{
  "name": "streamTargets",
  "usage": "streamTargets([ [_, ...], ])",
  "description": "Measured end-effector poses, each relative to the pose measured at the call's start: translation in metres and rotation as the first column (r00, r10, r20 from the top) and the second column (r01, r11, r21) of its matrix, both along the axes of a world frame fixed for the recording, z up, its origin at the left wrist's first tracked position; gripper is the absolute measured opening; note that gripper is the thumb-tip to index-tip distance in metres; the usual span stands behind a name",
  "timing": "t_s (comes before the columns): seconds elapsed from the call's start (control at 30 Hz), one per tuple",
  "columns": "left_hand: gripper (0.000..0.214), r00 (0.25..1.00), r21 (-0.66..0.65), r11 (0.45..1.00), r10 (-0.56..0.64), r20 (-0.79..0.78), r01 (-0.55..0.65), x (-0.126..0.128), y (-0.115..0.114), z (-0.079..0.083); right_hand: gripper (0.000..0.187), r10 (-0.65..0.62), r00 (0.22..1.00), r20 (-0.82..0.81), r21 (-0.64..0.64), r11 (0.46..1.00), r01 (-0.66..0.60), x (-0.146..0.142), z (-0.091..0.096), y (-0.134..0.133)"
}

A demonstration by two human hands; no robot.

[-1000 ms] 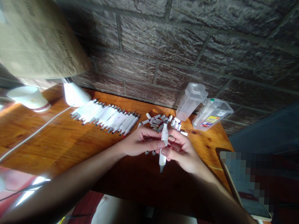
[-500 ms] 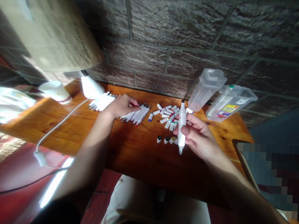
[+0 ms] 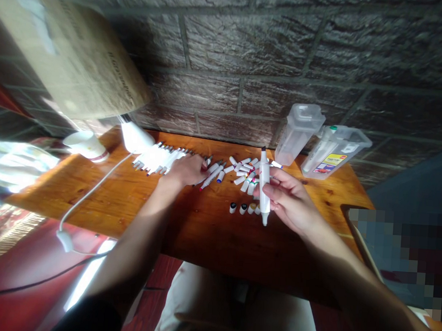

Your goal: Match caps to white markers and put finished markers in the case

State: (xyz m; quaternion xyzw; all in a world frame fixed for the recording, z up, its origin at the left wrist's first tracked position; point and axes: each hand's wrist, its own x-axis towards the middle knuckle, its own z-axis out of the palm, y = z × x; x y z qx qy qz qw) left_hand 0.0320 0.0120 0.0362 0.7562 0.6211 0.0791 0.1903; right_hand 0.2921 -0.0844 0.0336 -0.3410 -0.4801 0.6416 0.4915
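My right hand (image 3: 288, 199) is closed round a white marker (image 3: 264, 178), held upright above the wooden table (image 3: 136, 200) with its dark tip up. My left hand (image 3: 185, 169) lies on the right end of a row of white markers (image 3: 157, 157), fingers curled over them; what it grips is hidden. A heap of loose marker caps (image 3: 245, 172) lies between the hands, and three caps (image 3: 243, 208) stand in a line just under the held marker.
Two clear plastic boxes (image 3: 298, 133) (image 3: 334, 150) stand at the back right by the brick wall. A white lamp base (image 3: 85, 144) and its cord (image 3: 88, 192) lie at the left under a cardboard box (image 3: 73, 61). A dark flat object (image 3: 383, 265) rests at the right edge.
My left hand let go of the upright marker and went left onto the row of markers. My right hand kept the marker and shifted slightly. The view swung left and down.
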Motion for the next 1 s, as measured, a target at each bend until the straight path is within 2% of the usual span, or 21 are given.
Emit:
streamTargets([
  [0.07, 0.022, 0.988, 0.012, 1.0, 0.016, -0.153, -0.014, 0.006, -0.003, 0.002, 0.036, 0.001, 1.0, -0.01, 0.009, 1.0, -0.001, 0.0, -0.001, 0.001],
  [0.13, 0.023, 0.982, 0.032, 0.999, 0.029, -0.188, -0.023, 0.008, -0.005, 0.003, 0.034, 0.003, 1.0, -0.014, 0.018, 1.0, -0.003, 0.0, -0.001, 0.002],
  [0.2, 0.023, 0.996, 0.042, 0.999, 0.018, -0.083, -0.015, 0.004, -0.005, 0.005, 0.032, -0.012, 1.0, -0.024, 0.021, 1.0, 0.013, 0.0, 0.0, 0.004],
  [0.27, 0.026, 0.988, 0.046, 0.999, -0.02, 0.151, 0.013, 0.0, -0.004, 0.009, 0.03, -0.036, 0.998, -0.046, 0.015, 0.999, 0.037, -0.002, 0.003, 0.005],
  [0.3, 0.028, 0.956, 0.043, 0.999, -0.037, 0.292, 0.026, -0.001, -0.005, 0.012, 0.028, -0.049, 0.997, -0.063, 0.006, 0.999, 0.049, -0.002, 0.005, 0.005],
  [0.33, 0.03, 0.902, 0.018, 1.0, -0.028, 0.431, 0.022, 0.0, -0.007, 0.015, 0.025, -0.059, 0.995, -0.082, -0.008, 0.998, 0.059, -0.003, 0.007, 0.006],
  [0.37, 0.032, 0.814, -0.039, 0.999, 0.004, 0.581, 0.023, 0.003, -0.009, 0.017, 0.023, -0.065, 0.993, -0.099, -0.026, 0.998, 0.063, -0.003, 0.008, 0.006],
  [0.43, 0.035, 0.555, -0.206, 0.97, 0.101, 0.826, 0.13, 0.014, -0.016, 0.019, 0.02, -0.074, 0.99, -0.12, -0.061, 0.996, 0.067, -0.004, 0.01, 0.008],
  [0.47, 0.037, 0.422, -0.267, 0.94, 0.158, 0.893, 0.212, 0.021, -0.021, 0.019, 0.02, -0.077, 0.989, -0.124, -0.073, 0.995, 0.068, -0.004, 0.01, 0.008],
  [0.5, 0.037, 0.334, -0.312, 0.906, 0.211, 0.919, 0.286, 0.029, -0.025, 0.018, 0.019, -0.08, 0.989, -0.127, -0.082, 0.994, 0.069, -0.004, 0.01, 0.009],
  [0.6, 0.031, 0.205, -0.388, 0.821, 0.33, 0.921, 0.419, 0.05, -0.037, 0.01, 0.022, -0.086, 0.988, -0.129, -0.092, 0.993, 0.075, -0.004, 0.008, 0.01],
  [0.7, 0.029, 0.148, -0.396, 0.767, 0.375, 0.915, 0.505, 0.063, -0.045, 0.003, 0.029, -0.088, 0.987, -0.133, -0.088, 0.993, 0.077, -0.004, 0.005, 0.011],
  [0.83, 0.031, 0.124, -0.371, 0.722, 0.373, 0.92, 0.584, 0.069, -0.051, 0.0, 0.03, -0.086, 0.983, -0.16, -0.113, 0.991, 0.068, -0.006, 0.004, 0.011],
  [1.0, 0.027, 0.129, -0.326, 0.715, 0.317, 0.94, 0.619, 0.073, -0.055, -0.001, 0.029, -0.089, 0.982, -0.169, -0.127, 0.99, 0.068, -0.008, 0.008, 0.01],
])
